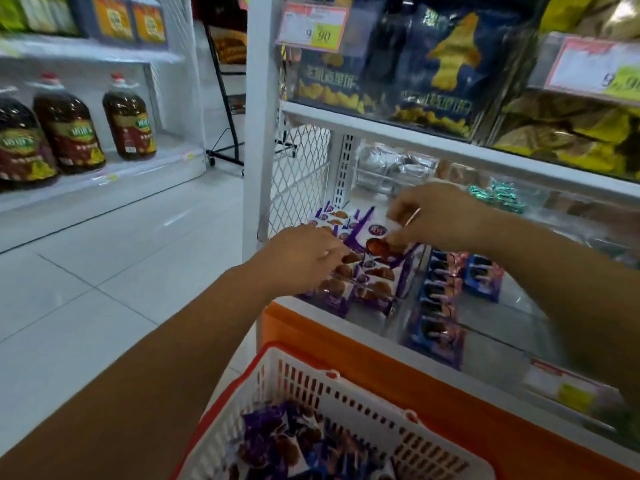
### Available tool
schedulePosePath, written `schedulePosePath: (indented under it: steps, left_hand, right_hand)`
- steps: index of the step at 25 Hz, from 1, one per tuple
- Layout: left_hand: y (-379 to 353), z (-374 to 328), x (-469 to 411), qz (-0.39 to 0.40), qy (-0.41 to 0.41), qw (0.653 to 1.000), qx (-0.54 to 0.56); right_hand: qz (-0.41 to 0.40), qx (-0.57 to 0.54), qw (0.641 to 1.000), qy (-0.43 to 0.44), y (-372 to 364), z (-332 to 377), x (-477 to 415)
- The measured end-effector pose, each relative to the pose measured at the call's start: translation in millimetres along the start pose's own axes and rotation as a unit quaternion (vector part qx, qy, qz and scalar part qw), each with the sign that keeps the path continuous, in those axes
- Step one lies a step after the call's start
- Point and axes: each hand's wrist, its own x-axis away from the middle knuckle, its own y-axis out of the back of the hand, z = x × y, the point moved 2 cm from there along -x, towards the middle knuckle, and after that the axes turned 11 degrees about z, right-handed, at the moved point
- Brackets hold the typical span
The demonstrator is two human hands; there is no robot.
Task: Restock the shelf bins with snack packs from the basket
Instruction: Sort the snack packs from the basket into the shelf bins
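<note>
Right hand (433, 216) pinches purple foil snack pack (375, 242) just over clear plastic shelf bin (367, 320); left hand (304, 258) rests flat alongside.

A shop is indicated by white shelving (381, 128) stocked with oil bottles (128, 123) and bagged snacks (446, 64), printed price tags (313, 26), a tiled aisle floor (104, 271) and a plastic basket (346, 393).

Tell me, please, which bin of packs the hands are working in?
The leftmost bin of purple packs: left hand and right hand touch them; the blue packs beside lie untouched.
</note>
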Motion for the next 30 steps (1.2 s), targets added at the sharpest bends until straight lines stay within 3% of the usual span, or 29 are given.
schedulePosePath:
  steps: [3, 5, 9, 16, 18, 19, 21, 23, 24, 26, 28, 30]
  left_hand:
    - [-15.1, 16.4, -23.8, 0.148, 0.022, 0.978, -0.148]
    - [-14.9, 22.8, -28.4, 0.197, 0.039, 0.966, -0.163]
    - [-22.1, 32.0, -34.3, 0.181, 0.065, 0.974, -0.12]
    - [-28.7, 47.9, -25.7, 0.087, 0.079, 0.991, -0.058]
    - [-31.9, 44.8, -20.6, 0.046, 0.059, 0.996, -0.039]
    - [-32.2, 41.3, -16.1, 0.018, 0.048, 0.999, -0.001]
    - [-29.2, 30.3, -1.6, -0.052, 0.032, 0.996, 0.067]
    - [-29.3, 18.7, 22.9, -0.127, 0.02, 0.989, 0.069]
    - [-31.2, 13.1, 34.9, -0.15, 0.008, 0.987, 0.066]
    - [-52.5, -5.6, 59.1, -0.112, -0.003, 0.991, 0.071]
    - [-93.2, -23.3, 76.8, 0.019, 0.019, 0.996, 0.085]
    - [-146.2, -36.2, 92.8, 0.172, 0.057, 0.977, 0.112]
  right_hand:
    - [0.19, 0.236, 0.953, -0.014, -20.4, 3.1, -41.7]
    - [0.259, 0.275, 0.926, -0.014, -32.2, 1.0, -57.1]
    - [0.347, 0.217, 0.911, -0.055, -70.9, -9.3, -81.9]
    - [0.362, 0.236, 0.898, -0.077, -99.4, -26.0, -99.2]
    - [0.322, 0.252, 0.91, -0.065, -88.0, -16.3, -87.0]
    - [0.264, 0.225, 0.937, -0.048, -77.7, -9.9, -76.7]
    - [0.093, 0.038, 0.995, -0.011, -53.4, 2.5, -41.7]
    - [-0.046, -0.222, 0.973, 0.029, -42.4, 4.9, 8.0]
    - [-0.057, -0.311, 0.948, 0.043, -43.9, 3.1, 31.6]
    - [0.049, -0.39, 0.918, 0.039, -70.3, -5.8, 79.3]
    - [0.233, -0.345, 0.909, -0.017, -120.7, -23.1, 106.6]
    - [0.354, -0.258, 0.894, -0.095, -191.6, -47.5, 117.5]
